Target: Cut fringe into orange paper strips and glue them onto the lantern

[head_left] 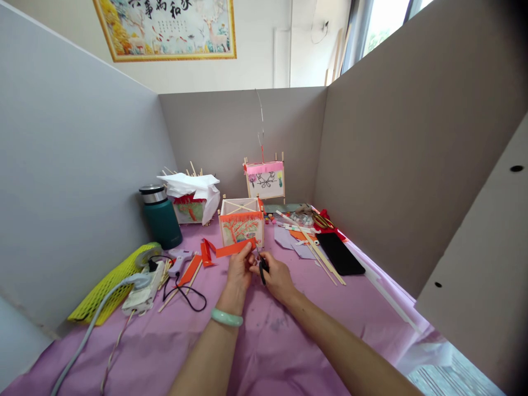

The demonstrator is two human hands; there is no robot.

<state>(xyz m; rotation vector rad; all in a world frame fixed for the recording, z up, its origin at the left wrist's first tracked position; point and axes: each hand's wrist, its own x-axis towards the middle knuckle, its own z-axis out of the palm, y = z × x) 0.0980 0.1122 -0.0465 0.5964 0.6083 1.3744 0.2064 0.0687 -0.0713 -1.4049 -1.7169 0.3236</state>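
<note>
Between finger and thumb, my left hand [240,267] pinches an orange paper strip [229,250] near its right end. A pair of black-handled scissors [263,267] is gripped in my right hand [278,278], blades upward beside that end of the strip. Whether the blades touch the paper I cannot tell. Just behind the hands stands a square paper lantern [241,226] on a stick frame, with an orange fringe and a drawn tree on its front. Folded orange paper [207,253] lies left of the strip.
At left are a teal bottle [160,217], a lilac glue gun [180,262] with a looping cord, and a power strip [142,291]. A pink-topped lantern [266,180] stands at the back. To the right lie a black phone [340,254] and wooden sticks [319,256]. Partition panels enclose the table.
</note>
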